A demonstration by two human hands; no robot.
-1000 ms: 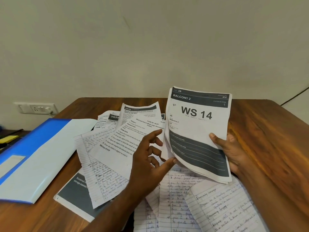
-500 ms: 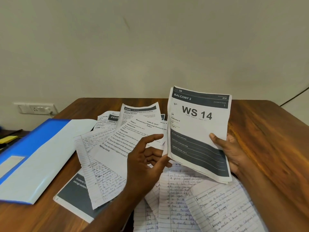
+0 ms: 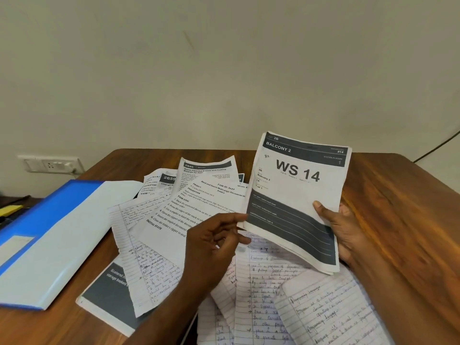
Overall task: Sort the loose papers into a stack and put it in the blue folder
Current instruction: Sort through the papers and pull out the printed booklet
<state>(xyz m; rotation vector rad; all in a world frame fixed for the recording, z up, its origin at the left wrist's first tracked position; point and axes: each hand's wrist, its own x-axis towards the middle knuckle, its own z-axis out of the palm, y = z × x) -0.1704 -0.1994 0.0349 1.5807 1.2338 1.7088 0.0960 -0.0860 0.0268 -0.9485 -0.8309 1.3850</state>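
Note:
My right hand (image 3: pixel 348 235) holds a thin stack of papers (image 3: pixel 298 195) upright above the table, thumb on the front of the top sheet, which is printed "WS 14". My left hand (image 3: pixel 214 245) is at the stack's lower left corner, with the index fingertip and thumb closing on that corner. Loose papers (image 3: pixel 189 215), printed and handwritten, lie fanned and overlapping on the wooden table (image 3: pixel 398 220) beneath both hands. The blue folder (image 3: pixel 49 232) lies at the left, with its pale inner face up.
A grey and white printed booklet (image 3: pixel 107 295) lies under the loose sheets near the folder. A wall socket (image 3: pixel 52 165) sits at the back left. A yellow item (image 3: pixel 10 210) lies past the table's left edge. A wall stands directly behind the table.
My left hand has drawn its spread fingers together and brought the index fingertip up to the stack's lower left corner. The stack and my right hand have barely moved.

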